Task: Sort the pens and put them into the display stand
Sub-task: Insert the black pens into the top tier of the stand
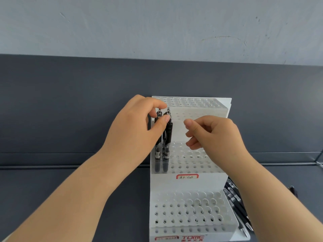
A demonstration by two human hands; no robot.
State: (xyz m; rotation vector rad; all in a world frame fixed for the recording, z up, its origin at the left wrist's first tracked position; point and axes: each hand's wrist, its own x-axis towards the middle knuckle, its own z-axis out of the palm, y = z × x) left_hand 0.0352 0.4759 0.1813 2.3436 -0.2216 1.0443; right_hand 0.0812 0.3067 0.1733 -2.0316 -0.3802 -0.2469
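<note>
I count one white display stand [188, 184] with three stepped tiers of holes, set on a dark grey table [52, 198] against a dark back panel [70, 105]. Standing pens [162, 154] occupy the far-left holes of the middle tier. Two clear barrels are plain; my own left hand [136, 131] hides the caps, so a third cannot be confirmed. That hand pinches the pen tops between thumb and forefinger. My right hand [215, 135] hovers just beside them over the middle tier, fingers loosely curled and holding nothing, apart from the pens. A pile of loose pens [235, 198] lies on the table at the stand's right; the stand and my right forearm hide part of it, so I cannot count them. One red-bordered label [187, 176] sits below the middle tier.
</note>
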